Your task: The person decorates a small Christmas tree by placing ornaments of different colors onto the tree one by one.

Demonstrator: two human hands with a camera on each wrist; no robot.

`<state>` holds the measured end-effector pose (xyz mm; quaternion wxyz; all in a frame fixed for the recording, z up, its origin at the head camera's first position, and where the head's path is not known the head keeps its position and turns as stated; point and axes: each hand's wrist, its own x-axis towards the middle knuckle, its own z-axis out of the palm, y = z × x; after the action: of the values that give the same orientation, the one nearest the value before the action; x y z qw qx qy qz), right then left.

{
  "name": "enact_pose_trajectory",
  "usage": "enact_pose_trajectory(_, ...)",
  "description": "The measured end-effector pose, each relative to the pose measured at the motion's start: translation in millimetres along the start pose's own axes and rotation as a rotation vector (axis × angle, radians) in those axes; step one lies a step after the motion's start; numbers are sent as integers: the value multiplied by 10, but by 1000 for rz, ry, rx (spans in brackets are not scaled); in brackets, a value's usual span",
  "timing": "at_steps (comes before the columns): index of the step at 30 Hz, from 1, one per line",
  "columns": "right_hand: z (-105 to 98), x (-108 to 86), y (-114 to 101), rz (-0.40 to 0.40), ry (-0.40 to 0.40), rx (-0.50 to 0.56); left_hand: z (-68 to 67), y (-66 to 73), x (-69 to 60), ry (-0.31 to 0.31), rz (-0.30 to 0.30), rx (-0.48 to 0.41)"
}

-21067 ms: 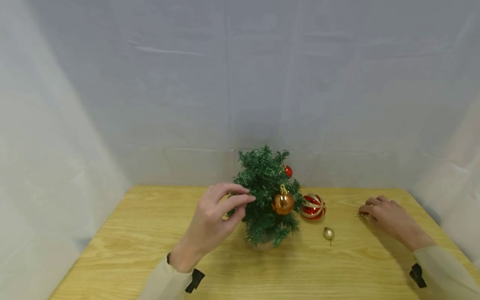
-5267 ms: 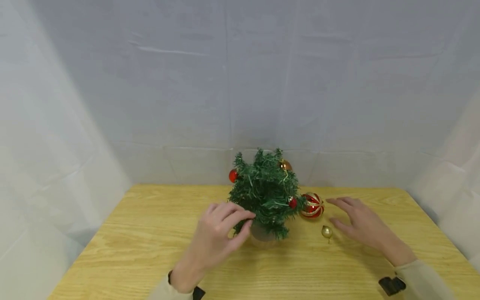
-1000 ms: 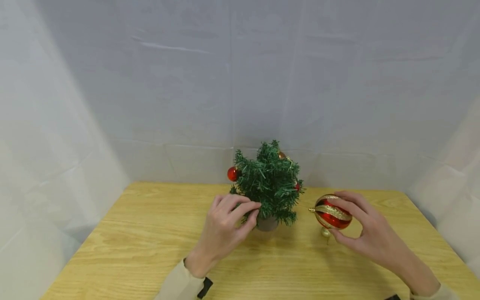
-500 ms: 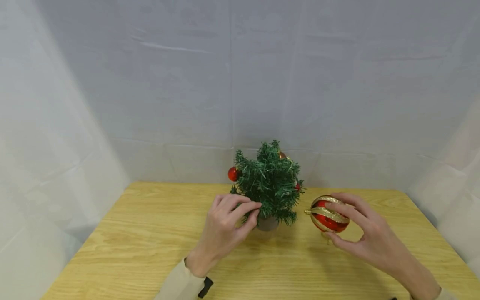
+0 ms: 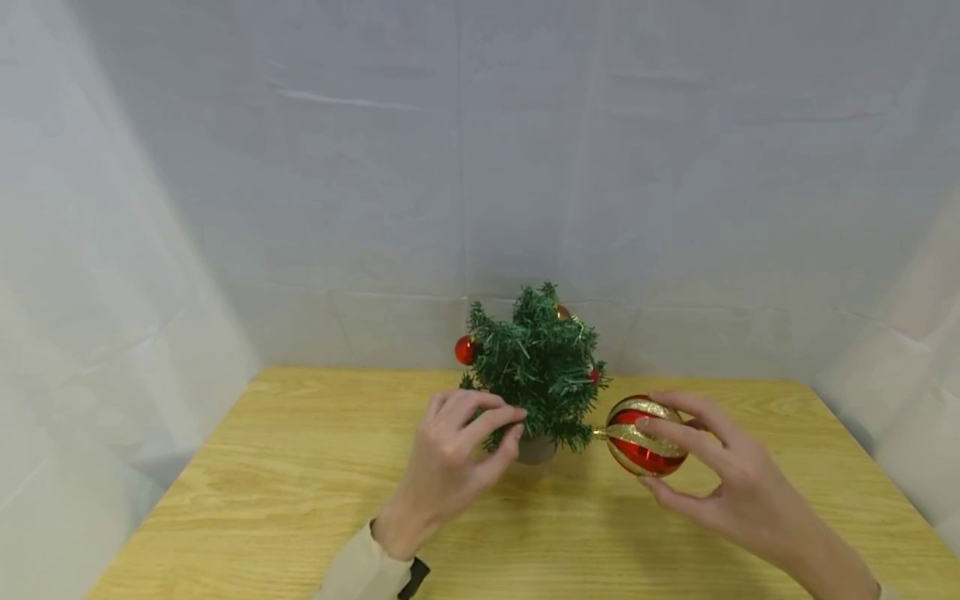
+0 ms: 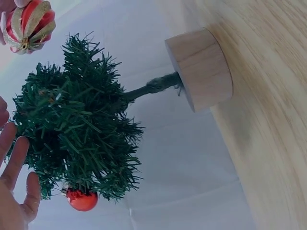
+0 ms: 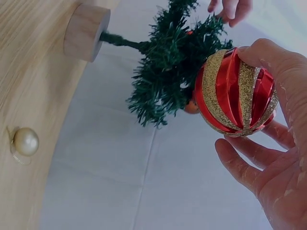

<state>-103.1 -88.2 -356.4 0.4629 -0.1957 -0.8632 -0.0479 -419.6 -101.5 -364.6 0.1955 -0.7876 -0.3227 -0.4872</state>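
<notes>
A small green tree [image 5: 536, 358] stands on the table in a round wooden base [image 6: 201, 69]. My left hand [image 5: 453, 458] pinches a branch at its lower front left between thumb and forefinger, the contact partly hidden; the other fingers are loosely bent. Just right of the tree, my right hand [image 5: 742, 483] holds a large red and gold striped ball [image 7: 237, 93] above the table, thumb and fingers around its sides. The ball's gold cap [image 5: 600, 433] points left, close to the lower right branches. Red balls [image 5: 466, 350] hang at both sides, and an orange one [image 5: 563, 312] behind.
A small gold ornament [image 7: 26, 141] lies on the wooden table in the right wrist view; the head view does not show it. Pale cloth [image 5: 360, 208] hangs behind the table and along both sides.
My right hand has carried the striped ball left and slightly down in the head view, bringing its cap close to the branches. My left hand and the tree have barely moved.
</notes>
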Motion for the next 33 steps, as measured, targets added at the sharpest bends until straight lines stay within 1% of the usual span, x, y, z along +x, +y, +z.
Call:
enact_pose_trajectory(4,21,39,-51,-31,11,36,-10,36,12,13,25,-16)
enact_pose_trajectory(7,34,61,-84,-41,7,41,-16,62,29,28,64,-31)
enact_pose_trajectory(13,75,90,-131,-57,-20,43,-10,109,45,22,120,-71)
enact_pose_trajectory(19,113,129,-188,-81,-30,11,6,136,33,2,130,-97)
enact_pose_trajectory(24,120,161,-242,-76,-44,14,9,145,25,-19,126,-96)
enact_pose_trajectory(30,149,194,-276,-103,-41,21,25,155,28,-19,132,-88)
enact_pose_trajectory(33,165,199,-292,-108,-46,26,26,156,20,-21,121,-89)
